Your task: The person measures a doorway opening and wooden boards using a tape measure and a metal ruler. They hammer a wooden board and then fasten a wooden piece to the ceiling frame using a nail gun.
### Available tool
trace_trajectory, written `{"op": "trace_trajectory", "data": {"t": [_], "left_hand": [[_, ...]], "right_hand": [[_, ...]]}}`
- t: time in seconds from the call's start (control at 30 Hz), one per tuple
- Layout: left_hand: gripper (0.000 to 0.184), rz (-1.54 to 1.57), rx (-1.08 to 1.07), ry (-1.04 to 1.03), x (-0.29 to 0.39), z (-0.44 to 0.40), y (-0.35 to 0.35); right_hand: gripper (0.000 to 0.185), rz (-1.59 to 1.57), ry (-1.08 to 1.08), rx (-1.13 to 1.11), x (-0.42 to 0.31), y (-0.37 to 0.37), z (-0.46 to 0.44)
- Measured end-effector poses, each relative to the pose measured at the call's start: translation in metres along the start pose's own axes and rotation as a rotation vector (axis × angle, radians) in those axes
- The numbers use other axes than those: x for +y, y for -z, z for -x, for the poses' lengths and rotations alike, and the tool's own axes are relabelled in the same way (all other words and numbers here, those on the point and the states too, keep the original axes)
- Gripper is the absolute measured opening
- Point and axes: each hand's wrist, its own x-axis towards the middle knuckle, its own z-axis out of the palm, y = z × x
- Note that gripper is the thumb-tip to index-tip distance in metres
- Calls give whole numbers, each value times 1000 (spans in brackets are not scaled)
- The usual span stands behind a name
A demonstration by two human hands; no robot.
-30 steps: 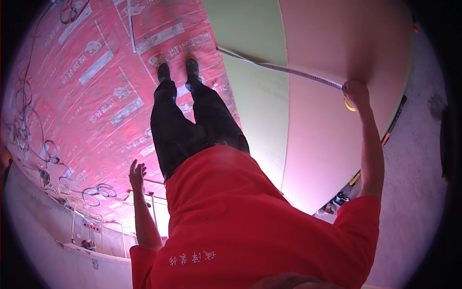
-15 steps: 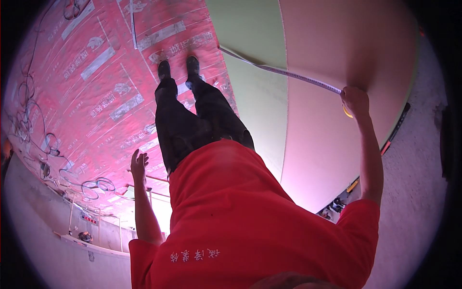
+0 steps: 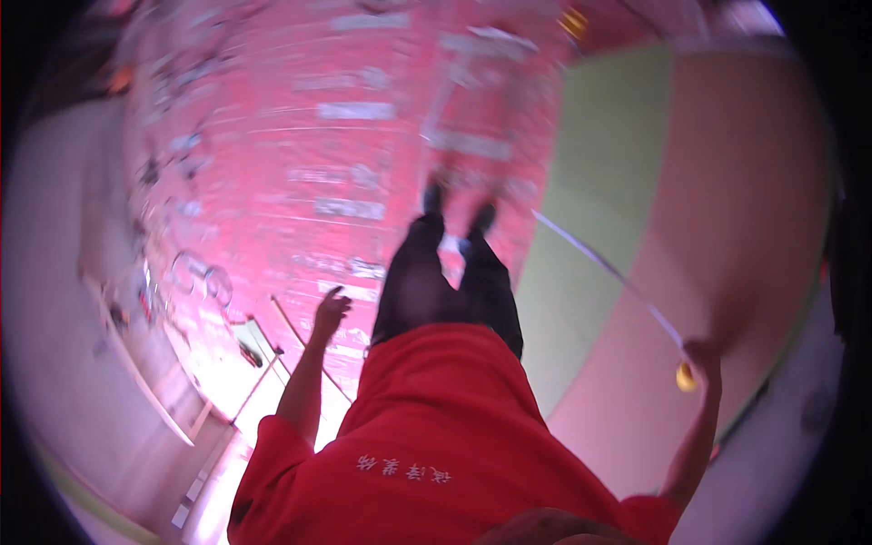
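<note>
My right hand (image 3: 702, 354) is closed on a tape measure, whose yellow case (image 3: 687, 377) shows below the fingers. From that hand the pale tape blade (image 3: 619, 279) runs out across a large board, over its brownish-pink part (image 3: 727, 173) and its green strip (image 3: 607, 145). The blade's far end lies by the green strip's left edge, near my feet. My left hand (image 3: 333, 311) hangs over the floor beside my leg, fingers apart, with nothing in it. Motion blurs the picture, so the tape's markings cannot be read.
Red printed sheeting (image 3: 272, 136) covers the floor under my shoes (image 3: 484, 218). Coiled hose or cable (image 3: 202, 277) lies to the left. Thin wooden strips (image 3: 286, 320) stand or lie beyond my left arm. A yellow object (image 3: 573, 23) sits at the far top.
The view has swung, so my body, the board and the tape measure appear lower, with my legs further right. My right hand still grips the tape measure; my left stays free.
</note>
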Motion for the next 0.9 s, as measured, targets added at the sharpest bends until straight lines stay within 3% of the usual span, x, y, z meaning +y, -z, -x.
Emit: {"op": "trace_trajectory", "data": {"t": [0.07,0.13,0.2,0.27,0.3,0.33,0.37,0.4,0.43,0.47,0.5,0.53,0.57,0.6,0.63,0.7,0.73,0.77,0.83,0.9], "left_hand": [[55,20,70,-2,0,19,1],[53,93,144,-3,-4,32,8],[47,137,200,-52,-19,36,26],[45,-124,294,-277,-75,10,51],[45,159,303,-139,-37,30,59],[45,180,345,-211,-47,19,69],[44,201,394,-283,-56,8,81],[42,297,410,-246,-42,1,94],[36,136,422,-365,-36,-16,110],[33,267,372,-609,-33,-44,123],[31,358,413,-521,-13,-67,130],[30,321,319,-596,30,-64,148],[26,482,115,-665,43,-90,156],[24,-170,420,-1145,73,-100,170],[25,-937,800,-1225,62,-181,153],[24,-535,371,-1150,143,-123,201],[26,-258,175,-1047,165,-110,217],[27,-235,138,-1082,166,-134,219],[28,-202,112,-1120,169,-155,246],[37,-295,46,-706,183,-153,291]], "right_hand": [[28,-319,-92,-168,-13,23,-25],[17,-704,-225,-166,-61,48,-47],[18,-691,-231,-273,-103,48,-89],[21,-888,-160,-287,-141,17,-141],[32,-910,-155,-235,-187,19,-158],[42,-972,-232,-190,-223,8,-186],[49,-882,-148,-117,-286,13,-196],[47,-876,-208,-55,-341,6,-218],[46,-874,-146,-108,-387,-6,-239],[42,-730,40,-23,-442,-15,-255],[41,-541,82,-113,-488,-23,-280],[41,-641,277,-75,-538,-39,-291],[41,-533,633,-83,-588,-36,-293],[39,-414,577,-57,-637,-35,-294],[37,-302,526,-18,-688,-31,-300],[31,-345,495,99,-755,-24,-321],[35,-288,695,13,-784,-8,-325],[40,-225,888,-78,-816,4,-330],[41,-320,961,-110,-878,21,-319],[34,-510,479,-177,-962,62,-274]]}}
